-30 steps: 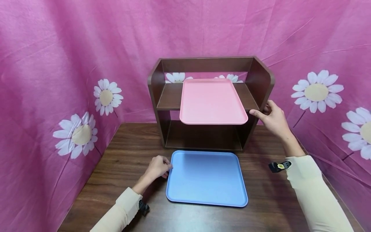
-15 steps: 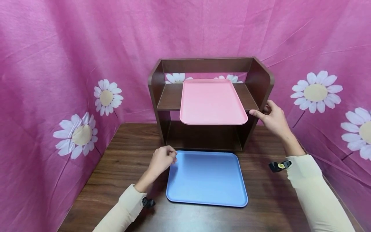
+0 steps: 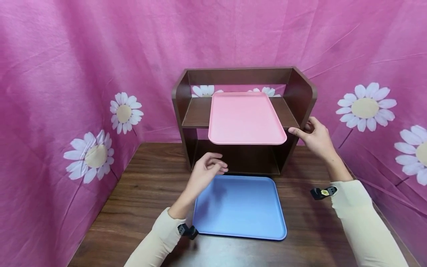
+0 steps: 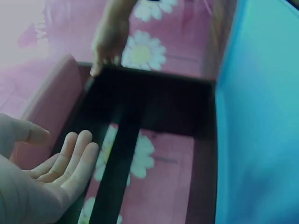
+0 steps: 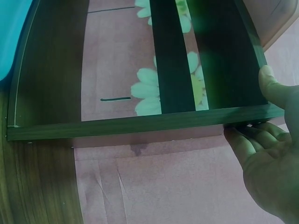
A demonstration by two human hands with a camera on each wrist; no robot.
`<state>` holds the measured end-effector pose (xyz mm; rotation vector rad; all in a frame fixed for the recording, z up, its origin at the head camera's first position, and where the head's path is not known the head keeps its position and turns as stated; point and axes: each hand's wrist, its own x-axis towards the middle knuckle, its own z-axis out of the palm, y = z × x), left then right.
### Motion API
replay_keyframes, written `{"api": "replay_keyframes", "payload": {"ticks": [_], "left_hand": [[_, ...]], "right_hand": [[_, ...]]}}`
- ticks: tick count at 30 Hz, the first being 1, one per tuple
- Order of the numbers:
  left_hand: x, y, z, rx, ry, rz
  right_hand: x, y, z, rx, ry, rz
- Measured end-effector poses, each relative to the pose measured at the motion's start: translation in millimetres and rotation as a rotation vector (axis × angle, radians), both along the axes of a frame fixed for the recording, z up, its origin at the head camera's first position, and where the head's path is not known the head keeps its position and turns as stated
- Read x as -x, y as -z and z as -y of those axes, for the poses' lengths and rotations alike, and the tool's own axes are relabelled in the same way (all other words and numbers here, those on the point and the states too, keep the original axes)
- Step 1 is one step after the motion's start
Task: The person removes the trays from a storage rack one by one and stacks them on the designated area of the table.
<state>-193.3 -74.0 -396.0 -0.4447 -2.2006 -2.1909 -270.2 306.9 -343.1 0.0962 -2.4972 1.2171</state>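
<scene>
A brown two-tier shelf (image 3: 301,98) stands on the table. On its upper board lies a pink tray (image 3: 245,118), its near end jutting past the front edge. A blue tray (image 3: 243,207) lies flat on the table before the shelf. My left hand (image 3: 207,168) hovers over the blue tray's far left corner, below the pink tray, holding nothing. In the left wrist view its fingers (image 4: 77,163) are loosely extended. My right hand (image 3: 317,139) grips the shelf's right side panel, thumb at the front and fingers on the outer face, as the right wrist view shows too.
The wooden table (image 3: 143,178) reaches out to both sides of the shelf. A pink curtain (image 3: 133,44) with white daisies hangs behind and at both sides. Below the pink tray, the shelf's lower compartment (image 3: 247,159) faces forward.
My left hand has left the blue tray's left edge and moved up and right to the front of the lower compartment. The right hand keeps its grip on the shelf; both trays stay put.
</scene>
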Motion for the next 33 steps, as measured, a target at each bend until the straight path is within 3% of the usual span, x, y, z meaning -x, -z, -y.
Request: {"api": "replay_keyframes", "payload": {"ticks": [5, 12, 22, 33], "left_hand": [[-4.3, -9.8, -22.1, -0.218, 0.09, 0.032], [-5.8, -20.2, -50.5, -0.493, 0.146, 0.098], [-4.6, -23.1, -76.7, -0.791, 0.116, 0.15], [2.9, -27.0, -91.0, -0.962, 0.086, 0.155]], "right_hand": [[0.6, 2.7, -1, 0.006, -0.002, 0.009], [1.8, 2.3, -2, 0.037, -0.002, -0.002], [2.0, 4.7, -1, 0.045, -0.003, -0.001], [2.6, 4.5, 0, 0.045, -0.001, -0.012]]}}
